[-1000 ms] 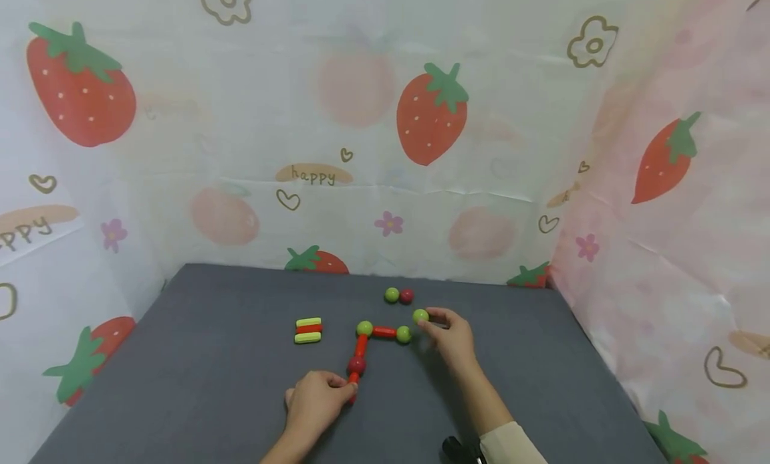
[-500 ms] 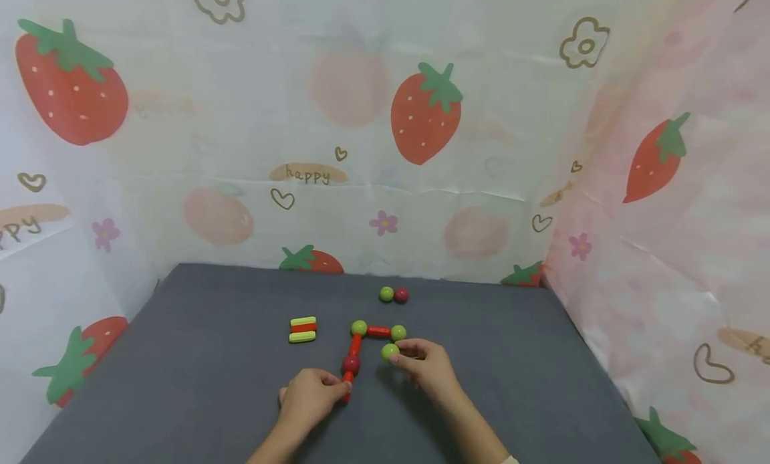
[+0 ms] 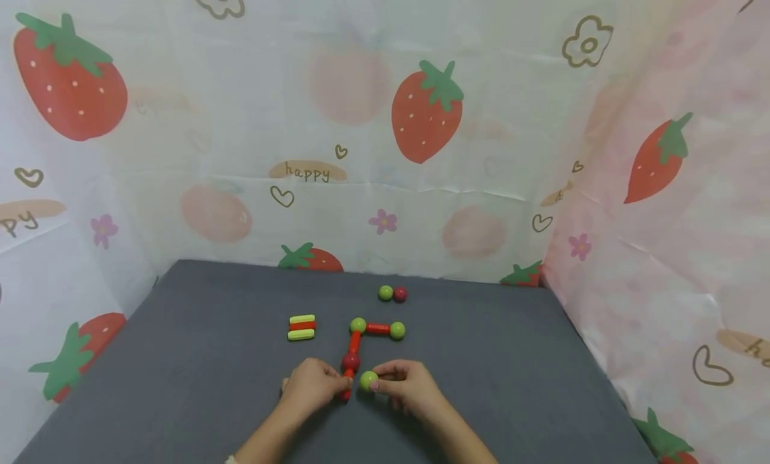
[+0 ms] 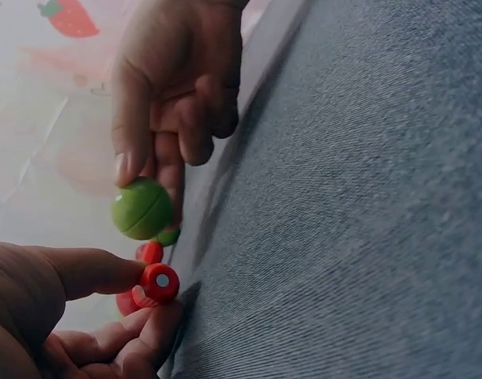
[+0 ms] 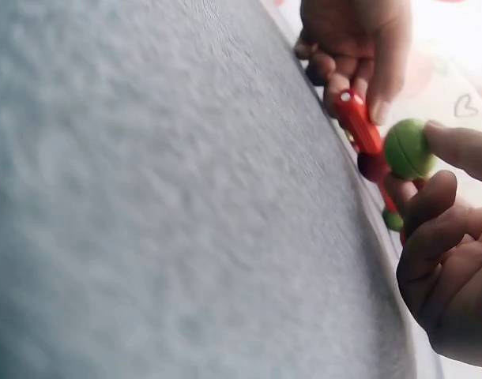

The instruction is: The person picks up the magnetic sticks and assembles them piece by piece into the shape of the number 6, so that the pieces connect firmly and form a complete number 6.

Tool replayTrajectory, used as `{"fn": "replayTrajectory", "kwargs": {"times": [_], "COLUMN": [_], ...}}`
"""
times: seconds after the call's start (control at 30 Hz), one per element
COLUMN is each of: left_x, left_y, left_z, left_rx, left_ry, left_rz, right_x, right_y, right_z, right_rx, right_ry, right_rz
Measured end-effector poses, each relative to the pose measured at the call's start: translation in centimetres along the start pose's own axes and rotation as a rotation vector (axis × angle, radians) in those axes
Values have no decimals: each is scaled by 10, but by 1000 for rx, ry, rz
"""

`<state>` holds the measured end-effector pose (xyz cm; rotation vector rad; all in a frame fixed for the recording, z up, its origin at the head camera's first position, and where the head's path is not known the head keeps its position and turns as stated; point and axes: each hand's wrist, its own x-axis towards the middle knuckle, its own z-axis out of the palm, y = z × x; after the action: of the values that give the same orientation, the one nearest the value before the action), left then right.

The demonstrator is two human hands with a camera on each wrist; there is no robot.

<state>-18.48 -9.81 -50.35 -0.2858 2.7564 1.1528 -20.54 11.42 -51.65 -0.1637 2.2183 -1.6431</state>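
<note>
My left hand [image 3: 313, 385] pinches the near red rod [image 5: 359, 122] between thumb and finger; a pale round disc shows on the rod's free end. That rod joins a dark red ball [image 3: 351, 362], from which another red rod [image 3: 355, 342] runs to a green ball [image 3: 357, 325]. A sideways red rod [image 3: 378, 328] links it to a second green ball [image 3: 398, 330]. Between the thumb and fingers of my right hand [image 3: 412, 388] is a loose green ball [image 4: 141, 208], held just right of the near rod.
Two yellow-green rods with a red rod [image 3: 302, 326] between them lie side by side to the left. Farther back, a green ball [image 3: 386, 293] and a dark red ball [image 3: 400, 294] sit together on the grey table [image 3: 210, 357]. Strawberry-print cloth hangs behind.
My right hand has brought the green ball left and toward me, from beside the far green ball to beside the near red rod. The left hand keeps its pinch on that rod.
</note>
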Motion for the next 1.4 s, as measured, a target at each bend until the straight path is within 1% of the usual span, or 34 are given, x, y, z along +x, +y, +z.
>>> {"fn": "replayTrajectory", "kwargs": {"times": [0.1,0.27,0.33,0.4,0.6,0.77,0.9,1.1,1.4], "left_x": [3,5,6,8,12,13,12,13,13], "left_y": [2,3,3,4,8,11,11,11,11], "left_z": [1,-1,-1,-1,2,4,5,6,5], "left_rx": [-3,-18,-22,-22,-29,-36,-47,-60,-58], "left_ry": [-9,-17,-18,-17,-27,-40,-44,-45,-65], "left_rz": [0,-1,-5,-10,-27,-51,-65,-70,-77], "right_x": [-3,-9,-11,-12,-16,-18,-18,-15,-13], "right_y": [2,2,1,2,1,-3,-4,-1,2], "right_z": [3,13,17,20,26,26,27,26,28], "right_rx": [15,53,62,63,63,43,47,71,80], "right_ry": [-48,-114,-126,-130,-102,-69,-47,-15,14], "right_rz": [26,94,112,110,86,103,116,128,127]}}
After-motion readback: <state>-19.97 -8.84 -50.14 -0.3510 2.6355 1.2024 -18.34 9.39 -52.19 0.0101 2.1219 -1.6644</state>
